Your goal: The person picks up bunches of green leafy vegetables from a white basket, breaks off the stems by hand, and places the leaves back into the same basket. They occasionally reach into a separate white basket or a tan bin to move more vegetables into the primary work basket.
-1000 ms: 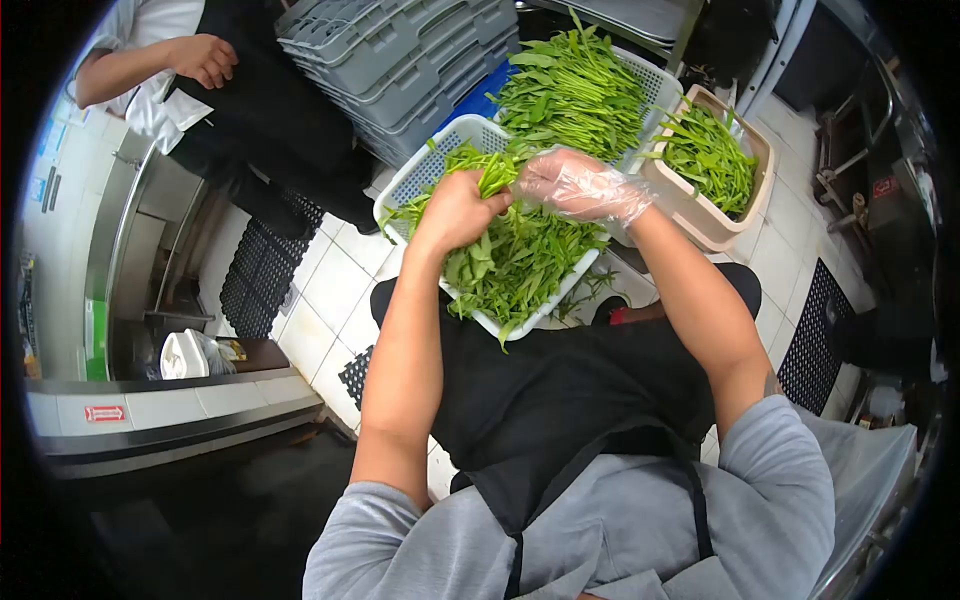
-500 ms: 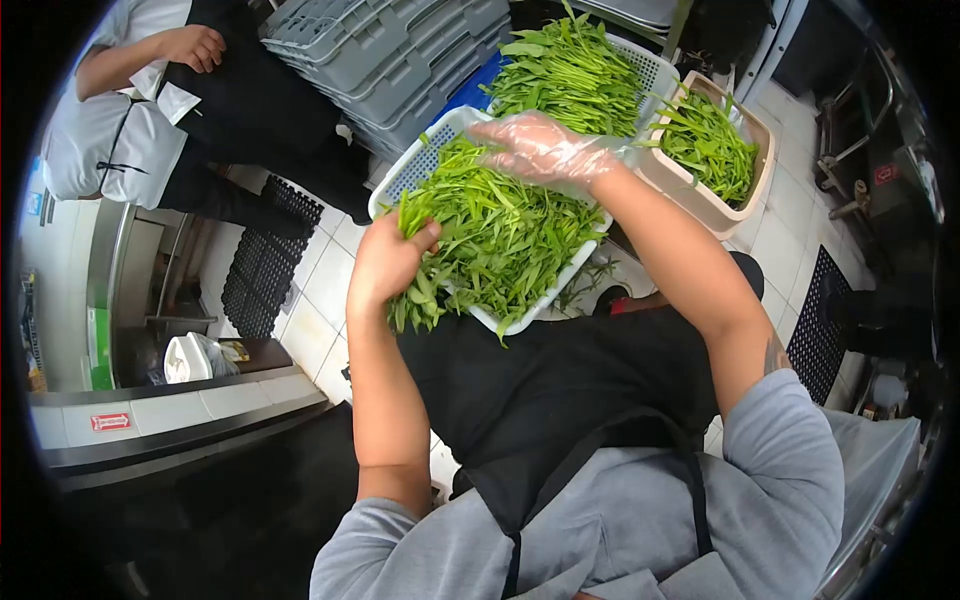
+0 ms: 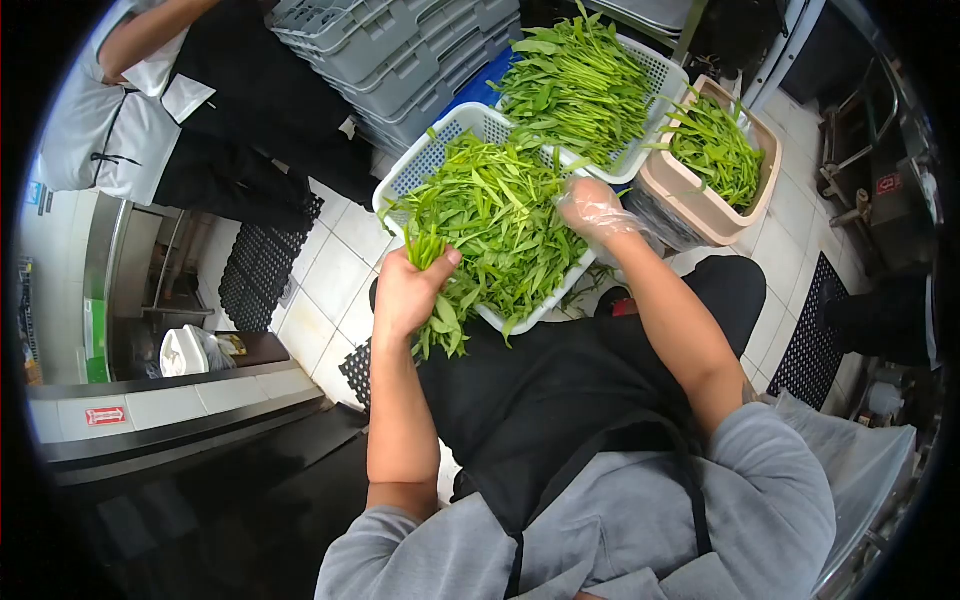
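My left hand (image 3: pixel 412 290) is bare and closed around a small bunch of leafy greens (image 3: pixel 426 249) at the left front corner of a white basket (image 3: pixel 393 180). Loose cut greens (image 3: pixel 500 215) fill that basket. At its right edge is my right hand (image 3: pixel 592 207), in a clear plastic glove, with its fingers curled; whether they hold anything is hidden. Behind, a second white basket (image 3: pixel 665 75) holds a thick bundle of long green stems (image 3: pixel 580 90). To the right, more greens (image 3: pixel 715 150) lie in a beige bin (image 3: pixel 768 165).
Grey crates (image 3: pixel 390 70) are stacked behind the baskets. A person in a black apron (image 3: pixel 265 100) stands at the upper left. Black perforated mats (image 3: pixel 262 265) lie on the tiled floor at both sides. A metal counter (image 3: pixel 200 430) runs along the lower left.
My right hand has moved right and down from above the basket to its right edge, its fingers now curled. The view has shifted slightly. The other person's arm has risen.
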A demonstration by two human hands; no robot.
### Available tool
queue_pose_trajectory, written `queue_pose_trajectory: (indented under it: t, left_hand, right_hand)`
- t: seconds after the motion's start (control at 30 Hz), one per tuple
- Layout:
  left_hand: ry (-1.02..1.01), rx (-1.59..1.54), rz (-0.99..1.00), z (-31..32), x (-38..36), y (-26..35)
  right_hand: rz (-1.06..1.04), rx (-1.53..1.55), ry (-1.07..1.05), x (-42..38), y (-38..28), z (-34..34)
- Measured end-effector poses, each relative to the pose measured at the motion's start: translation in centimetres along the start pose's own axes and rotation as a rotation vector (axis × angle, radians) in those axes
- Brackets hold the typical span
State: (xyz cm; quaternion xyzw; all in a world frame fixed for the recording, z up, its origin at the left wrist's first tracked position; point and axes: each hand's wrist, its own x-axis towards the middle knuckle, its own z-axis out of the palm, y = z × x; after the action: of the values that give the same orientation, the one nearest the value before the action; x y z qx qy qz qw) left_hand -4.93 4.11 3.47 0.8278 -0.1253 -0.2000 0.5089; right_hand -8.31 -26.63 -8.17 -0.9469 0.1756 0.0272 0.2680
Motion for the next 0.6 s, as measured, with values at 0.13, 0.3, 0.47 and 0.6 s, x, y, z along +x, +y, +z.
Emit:
queue_pose_trajectory:
  t: [0.13, 0.3, 0.47, 0.6]
  left_hand:
    - [-0.009, -0.102, 0.017, 2.3, 1.5, 1.0]
    - [0.08, 0.064, 0.162, 6.8, 4.7, 1.7]
    - [-0.019, -0.054, 0.169, 9.1, 6.4, 0.7]
    - [0.038, -0.402, 0.076, 7.3, 4.9, -0.2]
  right_hand:
    - [-0.132, 0.138, 0.081, -1.1, 1.1, -0.9]
    - [-0.24, 0.391, 0.016, -3.6, -1.5, -3.8]
    - [-0.44, 0.483, -0.058, -4.3, -4.4, -5.0]
    - [-0.534, 0.348, 0.045, -3.4, -2.2, -5.2]
